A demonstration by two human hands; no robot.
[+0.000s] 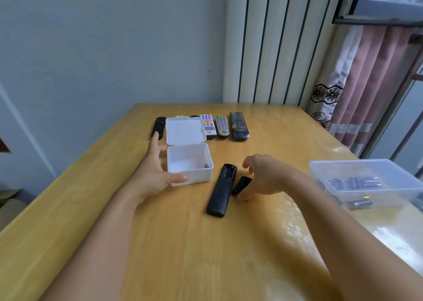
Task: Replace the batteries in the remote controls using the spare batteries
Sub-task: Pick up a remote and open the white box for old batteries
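Note:
A black remote (220, 191) lies face down mid-table, its battery bay open at the far end. Its loose black cover (240, 184) lies just right of it. My right hand (263, 177) hovers over the cover, thumb and fingertips reaching down around it, and whether it grips it I cannot tell. My left hand (158, 170) is spread open against the left side of a white box (194, 179), whose lid (185, 131) is flipped back. A battery lies in the box's far right corner. A clear tub (366, 170) at the right holds several batteries (357, 183).
Several more remotes lie in a row at the back: a black one (158, 126), a white one (208, 124), a grey one (222, 126) and a long dark one (239, 126). The wooden table (206, 255) meets the wall; curtains hang at right.

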